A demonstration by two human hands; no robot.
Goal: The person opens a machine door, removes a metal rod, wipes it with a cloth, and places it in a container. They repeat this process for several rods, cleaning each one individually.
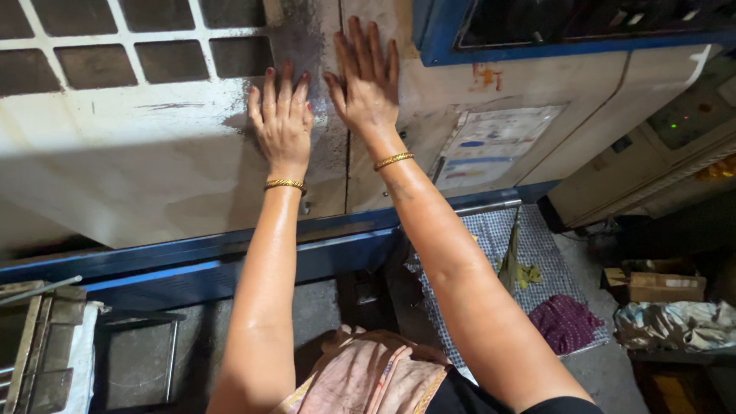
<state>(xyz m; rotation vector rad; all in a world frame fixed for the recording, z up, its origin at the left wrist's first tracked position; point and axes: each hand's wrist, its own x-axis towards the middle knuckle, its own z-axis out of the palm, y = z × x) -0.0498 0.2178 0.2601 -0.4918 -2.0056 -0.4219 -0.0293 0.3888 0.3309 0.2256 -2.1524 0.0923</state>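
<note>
Cream metal machine door [153, 169] lies under our flat, spread palms: left hand [282, 123] beside the grimy seam [346, 153], right hand [368, 84] just across it, neither gripping anything; we judge the panel heavy, stiff, best pushed near that seam

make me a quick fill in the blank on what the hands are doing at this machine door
1. Both hands, the left hand and the right hand, lie flat against the cream ______ of the machine.
2. Each wrist wears a ______ bangle.
3. The band running below the panels is painted ______.
4. On the checked mat on the floor lies a crumpled ______ cloth.

Missing words: panels (doors); gold; blue; purple
</note>
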